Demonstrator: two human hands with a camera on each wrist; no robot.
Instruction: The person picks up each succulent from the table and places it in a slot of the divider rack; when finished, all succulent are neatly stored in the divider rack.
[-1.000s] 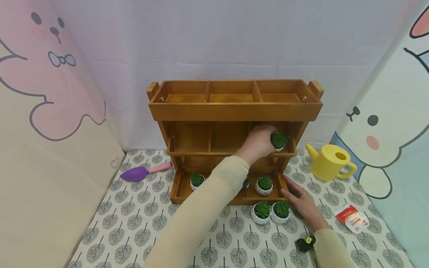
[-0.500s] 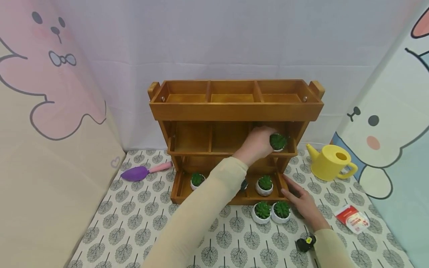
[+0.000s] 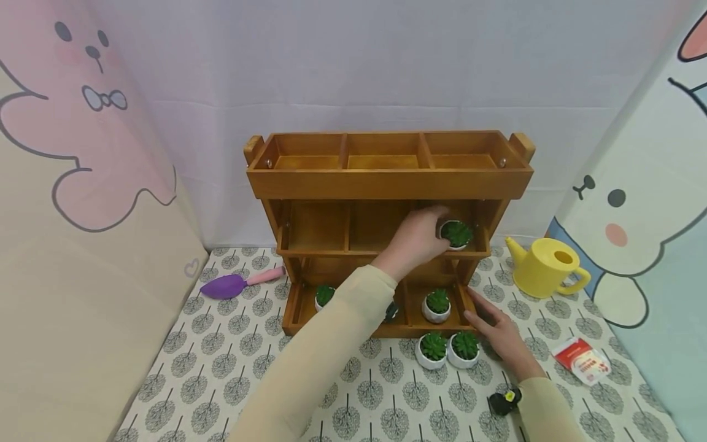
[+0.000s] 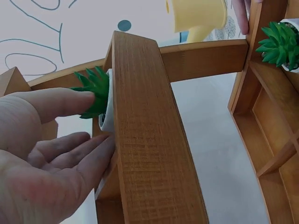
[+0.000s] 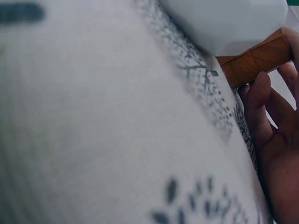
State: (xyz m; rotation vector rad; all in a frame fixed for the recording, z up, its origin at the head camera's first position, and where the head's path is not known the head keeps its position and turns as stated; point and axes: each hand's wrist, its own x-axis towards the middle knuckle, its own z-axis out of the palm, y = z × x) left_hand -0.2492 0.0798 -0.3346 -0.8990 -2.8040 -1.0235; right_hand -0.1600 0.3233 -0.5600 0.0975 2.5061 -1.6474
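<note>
My left hand (image 3: pixel 418 239) is at the right compartment of the middle shelf, beside a green succulent in a white pot (image 3: pixel 456 235). In the left wrist view its thumb lies against the leaves of that succulent (image 4: pixel 96 93), and its other fingers stretch out below, not closed round the pot; the front board hides part of the pot. My right hand (image 3: pixel 499 337) rests against the right end of the wooden plant shelf (image 3: pixel 386 184) at its bottom tier, fingers and thumb spread along the side board. In the right wrist view this hand (image 5: pixel 280 154) touches the board's end.
The bottom tier holds potted succulents (image 3: pixel 436 304), partly hidden by my left sleeve. Two more potted succulents (image 3: pixel 433 348) stand before it. A yellow watering can (image 3: pixel 544 270), a red-and-white packet (image 3: pixel 581 361) and a small black object (image 3: pixel 504 402) lie right; a purple trowel (image 3: pixel 226 286) lies left.
The potted succulent has shifted slightly left and settled more upright in the middle tier's compartment. My left hand has drawn slightly left and its fingers have loosened. The right hand has stayed put.
</note>
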